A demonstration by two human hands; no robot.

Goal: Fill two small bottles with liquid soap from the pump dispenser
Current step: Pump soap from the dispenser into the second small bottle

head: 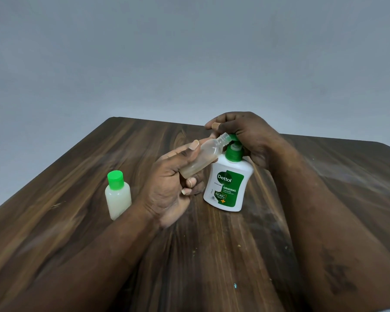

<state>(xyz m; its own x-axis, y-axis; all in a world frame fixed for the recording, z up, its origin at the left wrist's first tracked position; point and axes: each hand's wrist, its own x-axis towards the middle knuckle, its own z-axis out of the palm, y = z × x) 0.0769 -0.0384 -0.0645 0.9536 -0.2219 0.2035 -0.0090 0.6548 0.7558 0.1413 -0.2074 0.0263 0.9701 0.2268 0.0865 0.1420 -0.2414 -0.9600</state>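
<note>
In the head view, 1 capped bottle (117, 199) is seen full of pale soap, stood on the table (77, 233) well left of the pump dispenser (227, 185). The 2nd bottle (203, 157), uncapped and tilted, is gripped in the curled fingers of the left hand (171, 185), its mouth held at the nozzle, while the pump head is covered by the curled fingers of the right hand (248, 136). Little soap is seen inside, so roughly half the task is judged left.

1 small bottle (118, 197), green-capped and filled with whitish soap, is stood upright well left of the white Dettol pump dispenser (229, 183). The 2nd bottle (203, 158), uncapped and partly filled, is held tilted, mouth at the green nozzle (233, 137).
</note>
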